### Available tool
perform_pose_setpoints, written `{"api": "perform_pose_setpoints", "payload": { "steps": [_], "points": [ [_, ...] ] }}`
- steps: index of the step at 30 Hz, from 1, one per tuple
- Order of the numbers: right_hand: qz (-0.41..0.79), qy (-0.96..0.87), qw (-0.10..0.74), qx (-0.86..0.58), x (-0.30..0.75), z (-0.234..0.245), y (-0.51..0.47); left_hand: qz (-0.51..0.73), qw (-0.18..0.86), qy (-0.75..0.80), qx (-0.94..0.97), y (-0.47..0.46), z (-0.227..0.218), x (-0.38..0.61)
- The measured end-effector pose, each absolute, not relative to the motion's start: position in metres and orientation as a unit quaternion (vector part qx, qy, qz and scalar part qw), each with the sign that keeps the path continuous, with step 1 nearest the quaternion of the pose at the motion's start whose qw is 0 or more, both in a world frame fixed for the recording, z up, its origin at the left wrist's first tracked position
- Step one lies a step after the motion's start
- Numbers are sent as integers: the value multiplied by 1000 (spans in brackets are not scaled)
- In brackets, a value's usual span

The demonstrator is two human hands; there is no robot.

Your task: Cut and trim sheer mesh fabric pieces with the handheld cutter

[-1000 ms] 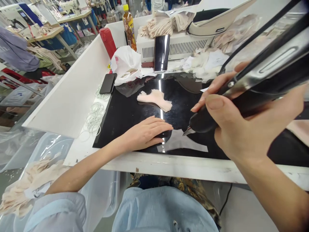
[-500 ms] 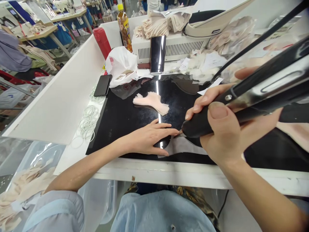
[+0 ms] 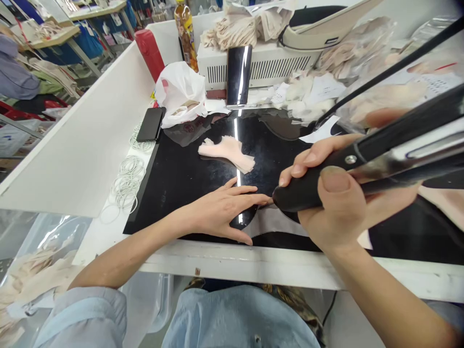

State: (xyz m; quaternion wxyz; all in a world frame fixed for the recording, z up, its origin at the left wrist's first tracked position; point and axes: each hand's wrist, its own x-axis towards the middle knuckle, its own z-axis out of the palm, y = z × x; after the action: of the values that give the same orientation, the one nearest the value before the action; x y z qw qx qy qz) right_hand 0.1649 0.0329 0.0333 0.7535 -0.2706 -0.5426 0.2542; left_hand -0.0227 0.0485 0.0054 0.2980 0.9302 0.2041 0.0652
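Observation:
My left hand (image 3: 224, 210) lies with fingers spread on the black tabletop (image 3: 174, 188), its index fingertip at the tip of the tool. My right hand (image 3: 340, 208) is wrapped round a long black hand tool (image 3: 384, 145) with a silver metal strip and a screw. The tool's rounded dark end points down and left; its exact kind cannot be made out. Beneath both hands lies a thin greyish, see-through piece (image 3: 279, 222) with curved edges, partly covered by them. Beyond my left hand rests a small stack of pale pink fabric pieces (image 3: 230, 152).
A black phone (image 3: 150, 124) and pale rings (image 3: 128, 181) lie at the left. Behind are a white plastic bag (image 3: 183, 92), red flask (image 3: 149, 55), drink bottle (image 3: 186, 36), standing phone (image 3: 238, 75) and vented white box (image 3: 279, 63). A dark cable (image 3: 384, 70) slants across the right.
The view has shifted slightly. My right hand and the tool sit a little lower, and the tool's end is now close against my left fingertip. Both hands keep their hold.

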Motion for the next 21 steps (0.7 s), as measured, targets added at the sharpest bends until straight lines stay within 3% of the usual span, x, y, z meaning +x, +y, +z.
{"api": "perform_pose_setpoints", "payload": {
  "steps": [8, 21],
  "points": [
    [235, -545, 763, -255, 161, 35, 33, 53, 300, 207, 930, 48, 4, -23],
    [299, -525, 758, -245, 159, 34, 17, 71, 246, 197, 946, 46, 0, -24]
  ]
}}
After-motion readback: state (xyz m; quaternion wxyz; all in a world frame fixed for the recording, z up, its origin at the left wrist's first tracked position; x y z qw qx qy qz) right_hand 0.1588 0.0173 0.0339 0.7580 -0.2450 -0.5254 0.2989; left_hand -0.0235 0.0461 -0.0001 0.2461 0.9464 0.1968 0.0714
